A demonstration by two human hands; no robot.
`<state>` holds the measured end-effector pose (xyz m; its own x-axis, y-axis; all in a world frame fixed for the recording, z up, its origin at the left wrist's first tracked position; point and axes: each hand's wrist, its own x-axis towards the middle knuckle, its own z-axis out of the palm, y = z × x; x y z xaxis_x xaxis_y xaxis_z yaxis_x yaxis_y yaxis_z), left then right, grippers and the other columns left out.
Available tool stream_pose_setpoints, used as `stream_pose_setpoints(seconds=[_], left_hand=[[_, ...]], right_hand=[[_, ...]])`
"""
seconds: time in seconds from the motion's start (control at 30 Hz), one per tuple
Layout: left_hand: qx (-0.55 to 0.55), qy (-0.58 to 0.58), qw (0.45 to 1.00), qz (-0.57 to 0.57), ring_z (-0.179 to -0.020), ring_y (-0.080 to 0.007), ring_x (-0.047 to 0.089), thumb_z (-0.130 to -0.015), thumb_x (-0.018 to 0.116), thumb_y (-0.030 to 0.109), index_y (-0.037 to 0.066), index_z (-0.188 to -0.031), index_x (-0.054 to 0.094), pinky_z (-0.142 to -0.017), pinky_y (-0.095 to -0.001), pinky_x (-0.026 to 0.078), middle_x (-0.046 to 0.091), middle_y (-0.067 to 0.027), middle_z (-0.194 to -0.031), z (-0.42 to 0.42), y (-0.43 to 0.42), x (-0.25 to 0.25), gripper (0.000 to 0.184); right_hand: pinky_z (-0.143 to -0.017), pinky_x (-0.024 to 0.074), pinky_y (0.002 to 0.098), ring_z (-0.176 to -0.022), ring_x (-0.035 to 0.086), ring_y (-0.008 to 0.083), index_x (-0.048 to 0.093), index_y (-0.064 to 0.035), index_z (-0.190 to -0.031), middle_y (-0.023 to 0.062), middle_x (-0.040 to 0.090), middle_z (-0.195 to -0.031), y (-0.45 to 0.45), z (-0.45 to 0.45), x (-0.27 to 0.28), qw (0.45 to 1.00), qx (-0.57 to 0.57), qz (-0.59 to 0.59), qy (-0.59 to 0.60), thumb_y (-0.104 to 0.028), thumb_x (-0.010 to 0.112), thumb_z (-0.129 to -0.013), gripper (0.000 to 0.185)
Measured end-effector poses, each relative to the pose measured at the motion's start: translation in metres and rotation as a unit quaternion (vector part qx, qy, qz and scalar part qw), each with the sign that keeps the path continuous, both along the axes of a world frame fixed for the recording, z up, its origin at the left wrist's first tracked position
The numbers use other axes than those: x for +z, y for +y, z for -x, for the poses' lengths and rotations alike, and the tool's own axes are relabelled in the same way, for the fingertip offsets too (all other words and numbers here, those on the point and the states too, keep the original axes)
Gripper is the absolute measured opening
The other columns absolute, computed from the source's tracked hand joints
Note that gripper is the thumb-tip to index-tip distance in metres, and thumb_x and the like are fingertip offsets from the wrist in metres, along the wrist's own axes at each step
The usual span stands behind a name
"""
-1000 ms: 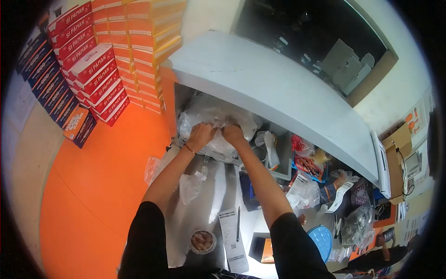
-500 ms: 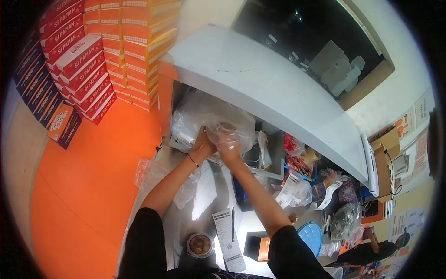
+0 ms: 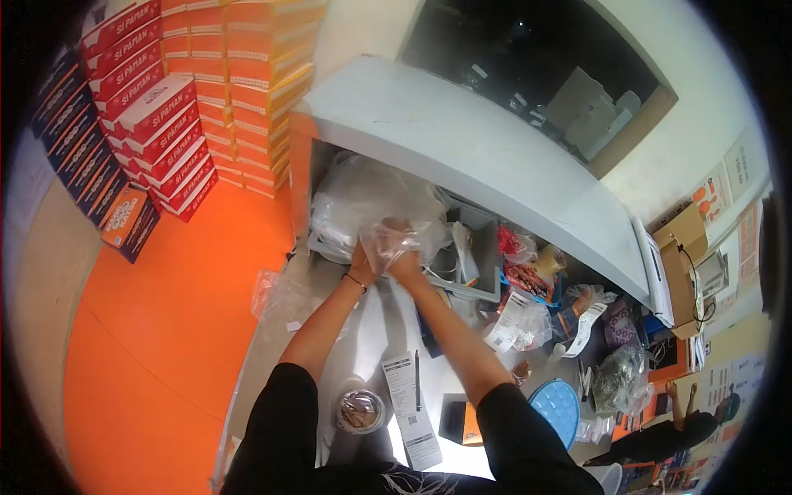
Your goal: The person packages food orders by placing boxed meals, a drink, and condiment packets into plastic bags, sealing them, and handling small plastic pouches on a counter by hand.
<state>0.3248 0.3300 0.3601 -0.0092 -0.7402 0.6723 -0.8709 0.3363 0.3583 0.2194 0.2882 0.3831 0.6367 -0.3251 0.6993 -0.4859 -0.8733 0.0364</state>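
Two hands: both reached forward over the counter (image 3: 371,334) and met, close together, at a clear bag (image 3: 381,247) at the front of the bag pile (image 3: 342,202).
Left hand (image 3: 361,262): touched the bag at its near edge, fingers pointing away from the body; film hid the fingertips, so whether they had closed on it could not be told.
Right hand (image 3: 403,262): lay just beside the left hand, its fingers bent and veiled by the film; whether they gripped it could not be told either.
Bag pile: crumpled and see-through, it filled the space under the white shelf (image 3: 470,115).
Grey bin (image 3: 488,276): stood beside the pile, with red packets (image 3: 513,245) on its other side.
Counter front: a cup (image 3: 360,411) with a clear top stood near a long receipt (image 3: 410,412); a dark pen (image 3: 417,379) lay along the receipt's edge.
Beyond the receipt: a black and orange box (image 3: 464,421), then a round blue lid (image 3: 554,414).
Far end: another person's hand (image 3: 582,304) was near a curled paper strip (image 3: 584,332).
Floor: orange (image 3: 157,330), with stacks of red boxes (image 3: 161,124) and dark boxes (image 3: 78,144) at its far end.
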Motion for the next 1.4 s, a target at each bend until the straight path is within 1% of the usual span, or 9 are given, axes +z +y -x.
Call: stream_pose_setpoints(seconds=[0.13,0.33,0.57,0.63,0.77,0.87,1.0,1.3,1.4], left_hand=[[-0.082,0.088,0.99,0.069,-0.111,-0.0273,0.051,-0.081,0.053,0.027,0.009,-0.114,0.058,-0.096,-0.0439,0.036,0.058,-0.0141,-0.115,0.0,-0.001,-0.024,0.039],[0.016,-0.058,0.99,0.13,-0.11,-0.0255,0.053,-0.078,0.053,0.034,0.011,-0.117,0.058,-0.088,-0.0458,0.039,0.058,-0.0136,-0.115,-0.01,-0.031,-0.046,0.045],[-0.014,-0.327,0.918,-0.225,-0.094,-0.0257,0.063,-0.09,0.048,0.039,0.001,-0.109,0.062,-0.081,-0.0387,0.05,0.062,-0.0173,-0.11,0.05,0.078,0.13,0.044],[-0.128,0.016,0.878,-0.46,-0.099,-0.0306,0.059,-0.09,0.034,0.062,-0.002,-0.093,0.068,-0.09,-0.0357,0.044,0.065,-0.019,-0.096,0.085,0.139,0.19,0.073],[-0.397,0.407,0.8,-0.193,-0.096,-0.024,0.061,-0.086,0.054,0.055,-0.004,-0.122,0.054,-0.087,-0.0336,0.045,0.064,-0.0156,-0.107,0.181,0.25,0.191,0.068],[-0.247,0.277,0.915,-0.158,-0.095,-0.0188,0.06,-0.086,0.065,0.033,-0.004,-0.123,0.051,-0.085,-0.0305,0.046,0.064,-0.0102,-0.106,0.216,0.303,0.21,0.054],[-0.281,0.39,0.866,-0.14,-0.089,-0.0111,0.06,-0.08,0.068,0.005,0.0,-0.112,0.058,-0.079,-0.0248,0.047,0.065,-0.0054,-0.098,0.209,0.313,0.191,0.034],[-0.289,0.343,0.879,-0.159,-0.098,-0.016,0.059,-0.094,0.052,0.03,0.0,-0.119,0.056,-0.086,-0.027,0.045,0.064,-0.0103,-0.106,0.234,0.317,0.228,0.039],[-0.363,0.291,0.841,-0.275,-0.111,-0.0179,0.054,-0.093,0.053,0.029,0.001,-0.131,0.045,-0.092,-0.0307,0.043,0.057,-0.0133,-0.122,0.237,0.318,0.229,0.047]], right_hand=[[-0.075,0.0478,0.0452,-0.087,0.059,0.0384,0.058,0.0009,-0.105,0.0225,0.06,-0.101,0.098,-0.004,-0.033,0.99,-0.03,-0.131,-0.052,-0.007,0.058,-0.083,0.023],[-0.07,0.0461,0.0276,-0.08,0.058,0.0206,0.057,0.0017,-0.105,0.0113,0.062,-0.093,0.201,0.093,0.132,0.923,0.052,-0.368,-0.099,-0.005,0.055,-0.089,0.018],[-0.075,0.0463,0.0282,-0.084,0.057,0.0144,0.059,0.0006,-0.109,0.0071,0.061,-0.096,0.237,0.217,0.211,0.783,-0.023,-0.297,-0.546,-0.028,0.051,-0.095,0.033],[-0.076,0.0461,0.0275,-0.085,0.057,0.0139,0.059,0.0006,-0.11,0.0065,0.061,-0.097,0.254,0.237,0.203,0.731,0.003,-0.378,-0.568,-0.031,0.05,-0.095,0.036],[-0.078,0.0457,0.0263,-0.087,0.056,0.013,0.058,0.0007,-0.113,0.0051,0.06,-0.099,0.286,0.254,0.179,0.659,0.01,-0.486,-0.574,-0.035,0.047,-0.096,0.041],[-0.08,0.0448,0.0256,-0.089,0.055,0.0123,0.058,0.0009,-0.115,0.0044,0.06,-0.1,0.295,0.274,0.163,0.636,0.019,-0.545,-0.546,-0.038,0.046,-0.096,0.045],[-0.091,0.0391,0.025,-0.099,0.052,0.0116,0.057,0.0014,-0.119,0.0045,0.06,-0.102,0.309,0.315,0.156,0.634,0.057,-0.619,-0.46,-0.042,0.046,-0.096,0.051],[-0.074,0.0367,0.0164,-0.078,0.048,0.0088,0.063,-0.0022,-0.1,-0.0011,0.057,-0.088,0.342,0.334,0.154,0.68,0.092,-0.717,-0.124,-0.054,0.052,-0.089,0.054],[-0.07,0.0415,0.0182,-0.076,0.054,0.009,0.064,-0.0053,-0.097,0.0002,0.061,-0.088,0.35,0.336,0.153,0.629,0.049,-0.727,-0.271,-0.048,0.054,-0.09,0.044]])
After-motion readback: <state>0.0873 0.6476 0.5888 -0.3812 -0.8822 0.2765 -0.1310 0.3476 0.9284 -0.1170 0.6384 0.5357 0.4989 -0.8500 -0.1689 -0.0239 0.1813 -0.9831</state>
